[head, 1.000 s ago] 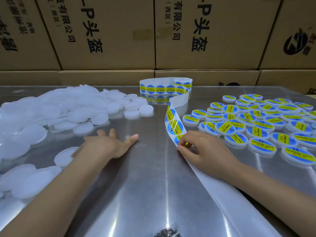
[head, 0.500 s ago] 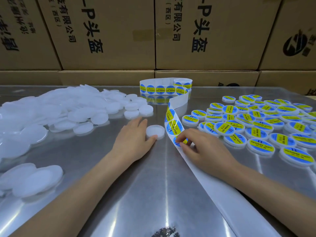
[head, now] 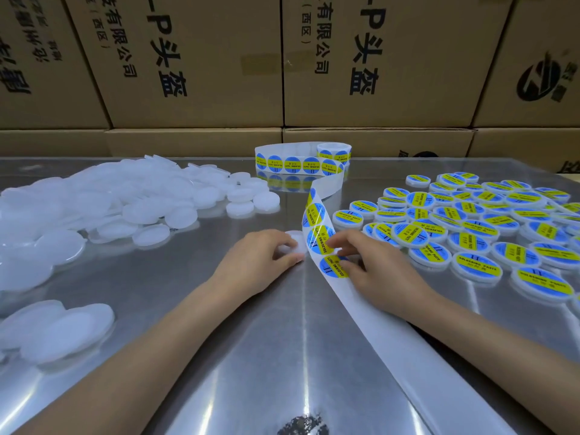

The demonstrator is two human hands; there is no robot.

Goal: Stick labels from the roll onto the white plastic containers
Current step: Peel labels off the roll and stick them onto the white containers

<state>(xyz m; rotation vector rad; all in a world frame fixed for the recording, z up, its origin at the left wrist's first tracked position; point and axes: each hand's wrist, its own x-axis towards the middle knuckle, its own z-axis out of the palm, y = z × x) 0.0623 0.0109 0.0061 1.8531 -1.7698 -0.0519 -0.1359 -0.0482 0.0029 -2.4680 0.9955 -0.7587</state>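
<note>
My left hand [head: 260, 262] grips a small round white container [head: 295, 243] on the steel table, just left of the label strip. My right hand [head: 376, 271] pinches the edge of a blue and yellow round label [head: 334, 265] on the white backing strip [head: 386, 340]. The strip curls back to the label roll [head: 301, 161] at the table's far middle. A heap of plain white containers [head: 110, 202] lies at the left. Several labelled containers [head: 470, 227] spread out at the right.
Stacked cardboard boxes [head: 282, 64] wall off the far edge of the shiny steel table [head: 219, 356]. More plain white lids [head: 56, 331] sit near the left front. The used backing strip trails toward the front right.
My left hand has brought one white container from the left pile over to the strip and now grips it. My right hand has worked its fingers up onto the label.
</note>
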